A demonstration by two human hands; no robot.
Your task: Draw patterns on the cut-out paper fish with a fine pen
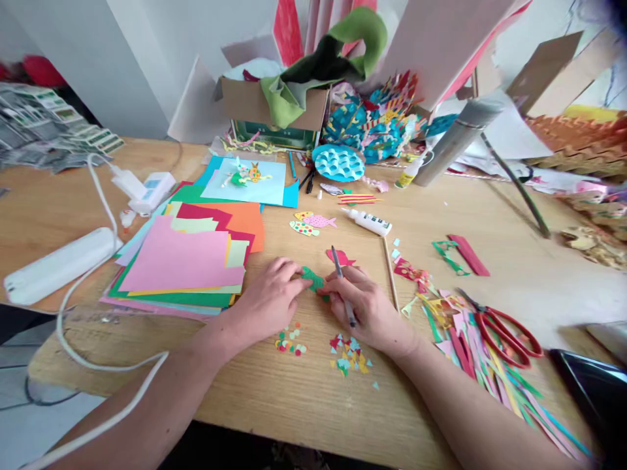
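The fingers of the left hand [272, 297] are bent and their tips pinch the left edge of a small green paper piece [313, 279], which lies on the wooden table [294, 405] between both hands. The right hand [365, 307] is closed around a grey pen [341, 281]; the pen points up and away, and the fingertips touch the right side of the green piece. Just behind the pen lies a red paper scrap [340, 258]. In front of the hands are two little heaps of confetti [349, 356]. To the left is a stack of coloured paper [191, 261]. To the right are a thin wooden stick [390, 274] and, further away, red scissors [509, 329].
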